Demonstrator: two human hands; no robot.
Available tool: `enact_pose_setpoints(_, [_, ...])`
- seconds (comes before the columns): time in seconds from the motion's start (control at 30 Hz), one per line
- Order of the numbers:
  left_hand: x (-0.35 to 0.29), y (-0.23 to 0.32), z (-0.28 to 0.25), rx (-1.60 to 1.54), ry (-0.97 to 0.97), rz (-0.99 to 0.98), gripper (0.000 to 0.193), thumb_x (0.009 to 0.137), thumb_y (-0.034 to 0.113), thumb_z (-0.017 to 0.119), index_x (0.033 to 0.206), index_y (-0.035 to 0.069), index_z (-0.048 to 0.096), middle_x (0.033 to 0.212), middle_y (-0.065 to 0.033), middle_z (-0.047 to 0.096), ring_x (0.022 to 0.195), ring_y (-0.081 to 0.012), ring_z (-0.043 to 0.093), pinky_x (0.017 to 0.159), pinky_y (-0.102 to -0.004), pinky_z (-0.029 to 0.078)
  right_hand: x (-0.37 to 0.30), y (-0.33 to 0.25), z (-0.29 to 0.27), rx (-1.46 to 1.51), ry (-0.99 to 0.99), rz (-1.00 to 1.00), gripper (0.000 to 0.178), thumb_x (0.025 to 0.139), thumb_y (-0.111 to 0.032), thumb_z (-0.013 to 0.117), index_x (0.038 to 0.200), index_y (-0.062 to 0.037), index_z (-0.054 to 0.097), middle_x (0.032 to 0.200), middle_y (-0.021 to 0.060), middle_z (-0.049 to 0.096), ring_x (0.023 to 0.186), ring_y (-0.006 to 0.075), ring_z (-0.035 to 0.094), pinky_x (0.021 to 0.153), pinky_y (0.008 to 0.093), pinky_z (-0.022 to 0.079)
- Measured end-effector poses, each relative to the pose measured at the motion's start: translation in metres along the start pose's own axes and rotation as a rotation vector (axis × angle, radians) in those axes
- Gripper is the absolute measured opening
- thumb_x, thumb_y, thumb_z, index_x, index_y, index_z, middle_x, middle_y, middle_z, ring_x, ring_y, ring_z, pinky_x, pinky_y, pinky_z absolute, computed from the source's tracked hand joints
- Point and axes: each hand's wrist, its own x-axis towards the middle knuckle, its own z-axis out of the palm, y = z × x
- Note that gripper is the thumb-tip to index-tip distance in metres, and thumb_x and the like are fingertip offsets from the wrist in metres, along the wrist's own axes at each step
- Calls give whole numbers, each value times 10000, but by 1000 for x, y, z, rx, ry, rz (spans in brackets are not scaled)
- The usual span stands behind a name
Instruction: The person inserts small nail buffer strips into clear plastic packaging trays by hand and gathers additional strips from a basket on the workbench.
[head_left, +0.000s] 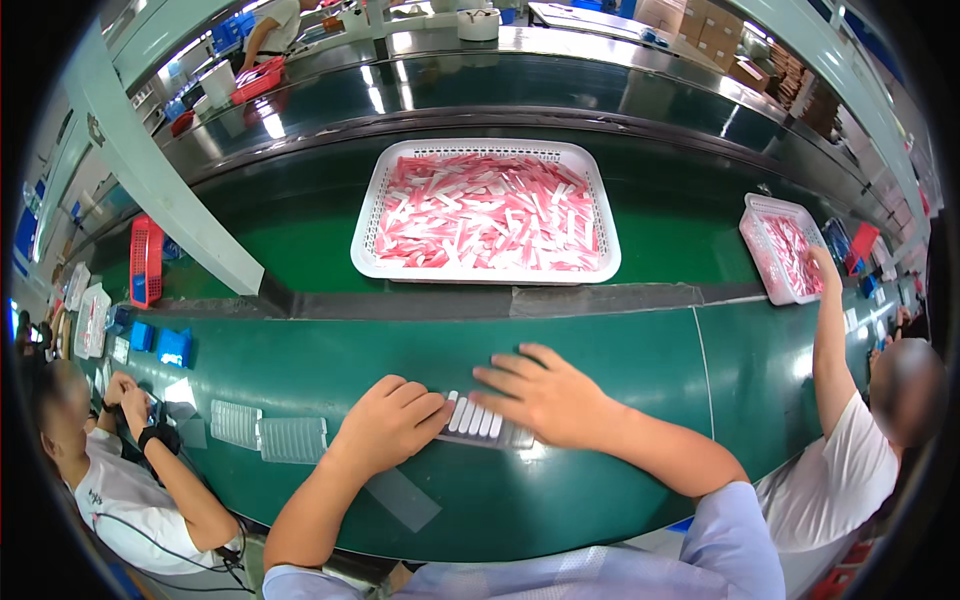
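Note:
A clear plastic tray (482,440) lies on the green work surface in front of me, with several white stick-shaped pieces (472,416) side by side in it. My left hand (388,422) has its fingers curled, with the thumb and fingertips gripping the tray's left end. Over the right part of the tray my right hand (548,398) is stretched out, fingers apart and slightly blurred, the fingertips at the white pieces. It hides part of the row. Left of my left hand, two more clear ridged trays (292,440) lie almost end to end.
Beyond a dark ledge, a white basket (487,277) holds many pink-and-white pieces. A clear flat sheet (405,498) lies near my left forearm. One co-worker's arm (832,350) reaches into a smaller basket (765,262) at right; another co-worker (140,470) sits at left. A slanted post (165,165) stands at left.

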Motion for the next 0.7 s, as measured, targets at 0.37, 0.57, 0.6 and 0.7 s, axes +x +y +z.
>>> enact_pose_setpoints(0.37, [-10,3,-8,-176,-59,-139,441,790,344,841,1166,138,738,1209,-40,648,1121,-255,646,915,-418,520,6,32,-9,-13,-92,336,369,852,-88,671,1220,-76,699,1298,121,680,1278,307,606,1200,528,373])
enact_pose_setpoints(0.57, [-18,2,1,-234,-43,-117,381,814,318,830,1143,141,750,1213,-21,648,1133,-249,636,926,-417,519,13,12,-7,292,-16,226,353,889,-151,706,1224,-40,689,1274,133,687,1223,334,623,1124,483,429])
enact_pose_setpoints(0.6, [-19,3,3,-224,-24,-92,372,801,305,839,1124,140,756,1196,-14,655,1126,-243,637,923,-415,518,15,8,-5,229,45,204,343,888,-159,714,1209,-39,695,1254,129,692,1198,333,629,1098,474,440])
enact_pose_setpoints(0.7, [-21,5,5,-224,7,-68,362,769,272,854,1091,135,765,1159,-3,668,1110,-231,638,917,-414,517,23,16,5,192,67,257,318,885,-170,727,1177,-45,707,1192,119,699,1150,327,637,1045,466,456])
